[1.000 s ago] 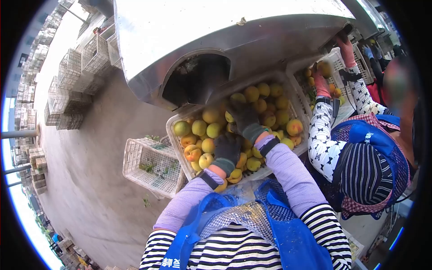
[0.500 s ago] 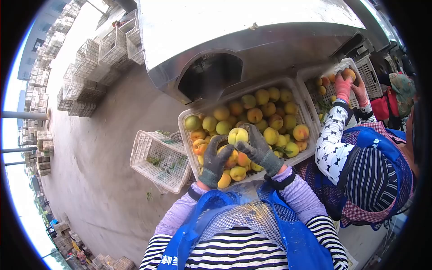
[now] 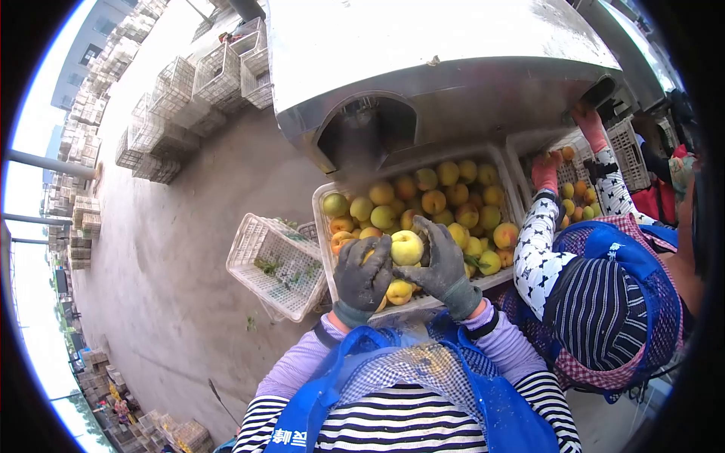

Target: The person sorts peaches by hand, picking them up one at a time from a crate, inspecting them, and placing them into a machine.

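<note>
Both my hands wear dark grey gloves and are over a white crate [image 3: 326,219] of yellow peaches with red blush. My right hand [image 3: 445,266] is closed round a pale yellow peach [image 3: 407,248], fingers behind it and thumb below. Just left of that fruit, my left hand [image 3: 362,278] has its fingers curled down, and a bit of yellow peach [image 3: 368,257] shows between them. The glove hides most of what it grips. More peaches [image 3: 399,291] lie below and between my wrists.
A metal machine with a dark chute opening [image 3: 368,132] stands beyond the crate. Left of it, a white crate [image 3: 279,264] holds some leaves. At right, a co-worker in a striped cap [image 3: 604,309] reaches over another peach crate. Stacked crates [image 3: 174,94] stand on the floor.
My left fingers have curled downward, and the peach in my right hand sits lower. The co-worker's hands have moved apart, one reaching up to the machine. The whole view has shifted slightly.
</note>
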The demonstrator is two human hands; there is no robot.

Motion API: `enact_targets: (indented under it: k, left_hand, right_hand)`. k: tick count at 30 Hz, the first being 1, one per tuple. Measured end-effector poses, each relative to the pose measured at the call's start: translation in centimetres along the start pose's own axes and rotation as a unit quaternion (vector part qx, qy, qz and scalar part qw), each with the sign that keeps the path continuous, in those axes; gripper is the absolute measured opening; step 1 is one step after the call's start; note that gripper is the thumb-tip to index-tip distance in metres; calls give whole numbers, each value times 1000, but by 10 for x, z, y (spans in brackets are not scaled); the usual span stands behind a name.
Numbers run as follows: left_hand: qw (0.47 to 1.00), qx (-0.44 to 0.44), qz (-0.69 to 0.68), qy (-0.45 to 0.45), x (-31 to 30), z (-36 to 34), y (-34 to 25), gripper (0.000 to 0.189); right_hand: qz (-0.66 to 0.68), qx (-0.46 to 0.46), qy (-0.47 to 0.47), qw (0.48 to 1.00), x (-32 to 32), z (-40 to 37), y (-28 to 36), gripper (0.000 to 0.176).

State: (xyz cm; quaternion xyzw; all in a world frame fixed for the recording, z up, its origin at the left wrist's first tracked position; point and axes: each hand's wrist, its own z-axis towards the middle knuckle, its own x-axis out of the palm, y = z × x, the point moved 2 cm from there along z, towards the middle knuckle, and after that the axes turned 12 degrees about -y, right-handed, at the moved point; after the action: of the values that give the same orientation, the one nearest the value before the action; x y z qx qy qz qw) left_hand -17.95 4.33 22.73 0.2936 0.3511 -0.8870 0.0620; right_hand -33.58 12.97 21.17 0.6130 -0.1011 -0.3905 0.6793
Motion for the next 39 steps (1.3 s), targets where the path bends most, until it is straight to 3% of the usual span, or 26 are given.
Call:
enact_targets:
  k: [2,4,5,8,12,16,19,20,21,22,24,25,28,30,33,36,39]
  left_hand:
    - [1000,-14,-20,9,-3,8,5,39]
    - [990,-108,-89,17,-8,-2,18,37]
    - [980,-151,-125,18,-8,-8,28,35]
    - [839,-452,-301,-29,-13,-33,59,33]
    - [798,-506,-323,-47,-40,-64,103,32]
    - [772,-551,-312,-53,-50,-60,109,32]
    - [726,-583,-351,-99,-64,-61,127,36]
    - [803,-502,-307,-95,-80,-55,127,42]
    - [706,-559,-401,-168,-88,-63,146,41]
    - [591,-597,-486,-242,-92,-72,163,40]
    - [594,-539,-485,-350,-127,-69,169,40]
    - [606,-514,-486,-365,-141,-86,182,42]
    - [616,-486,-470,-405,-168,-120,187,48]
    - [592,-508,-462,-422,-165,-133,171,50]
    - [573,-547,-466,-395,-148,-144,126,56]
    - [570,-557,-519,-308,-115,-153,91,61]
    - [529,-581,-547,-288,-82,-149,57,55]
  right_hand:
    - [12,21,14,1000,2,7,3,74]
    - [41,57,50,996,9,14,2,75]
    - [-9,25,30,999,13,22,5,73]
    - [-129,-78,-49,987,36,56,26,64]
    - [-249,-86,-92,960,87,102,37,59]
    - [-335,-71,-74,936,126,147,-18,62]
    - [-373,-135,-97,913,162,182,-39,53]
    - [-352,-128,-96,922,161,184,-30,54]
    - [-331,-120,-93,931,153,183,-27,55]
    - [-244,-178,-106,947,139,183,-51,57]
    - [-147,-134,-98,975,120,161,-36,59]
    - [-142,-39,-76,986,99,139,-2,59]
    - [-123,4,-4,992,86,73,-39,56]
    - [-89,35,51,994,87,35,-73,51]
    - [8,96,124,988,97,-3,-69,45]
    - [40,94,236,966,96,-27,-59,41]
    - [11,20,319,948,88,-36,-16,54]
